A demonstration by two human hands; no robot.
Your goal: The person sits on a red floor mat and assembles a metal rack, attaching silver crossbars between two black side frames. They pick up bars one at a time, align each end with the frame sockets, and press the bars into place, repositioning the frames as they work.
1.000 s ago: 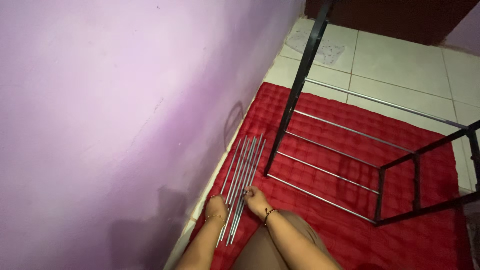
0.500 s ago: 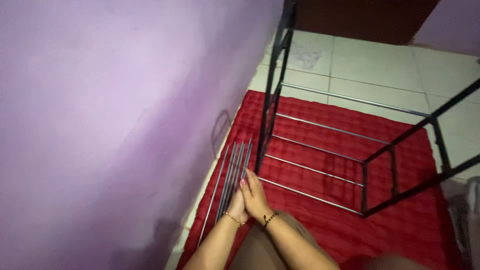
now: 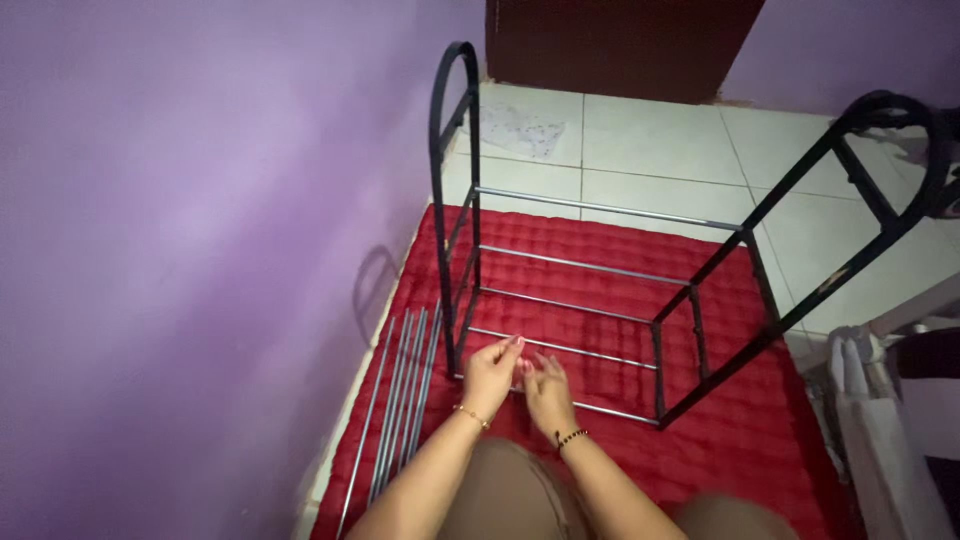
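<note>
A black metal rack stands on a red quilted mat (image 3: 770, 450). It has an arched left side frame (image 3: 443, 180), a right side frame (image 3: 800, 200), and several silver crossbars (image 3: 580, 265) between them. My left hand (image 3: 488, 378) and my right hand (image 3: 548, 395) are close together at the nearest, lowest crossbar (image 3: 625, 412), fingers curled over it. Whether either hand grips the bar is hidden by blur. A bracelet sits on each wrist. A bundle of loose silver rods (image 3: 402, 405) lies on the mat just left of my left forearm.
A purple wall (image 3: 200, 250) runs close along the left. White floor tiles (image 3: 650, 140) lie beyond the mat, with a dark door (image 3: 620, 45) at the back. A white folded object (image 3: 880, 440) stands at the right edge.
My hands left the loose rod bundle and moved right to the rack's nearest crossbar. The view tilted up, so the whole rack and the door show.
</note>
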